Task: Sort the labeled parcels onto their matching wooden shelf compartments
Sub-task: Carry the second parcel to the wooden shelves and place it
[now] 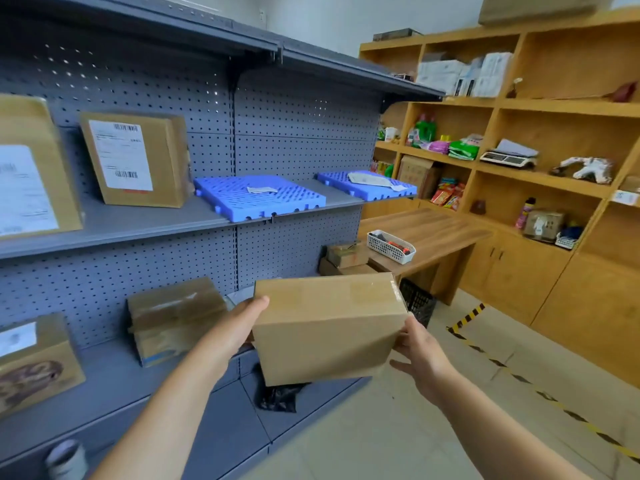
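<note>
A plain brown cardboard parcel (329, 327) is held in the air in front of the grey metal rack, its label side not showing. My left hand (239, 327) grips its left end, thumb on top. My right hand (419, 351) supports its lower right corner. The wooden shelf unit (498, 105) with open compartments stands at the right. Labeled parcels stand on the grey rack: one upright (138, 161) on the middle shelf, a bigger one (31, 178) at the far left, a taped one (176, 317) and another (34, 362) on the lower shelf.
Two blue plastic pallets (256, 199) (363, 183) with paper slips lie on the middle grey shelf. A wooden desk (436, 233) carries a white basket (391, 245). Small boxes (346, 256) and a black crate (417, 301) sit beside it. Yellow-black floor tape (519, 379) runs along the right.
</note>
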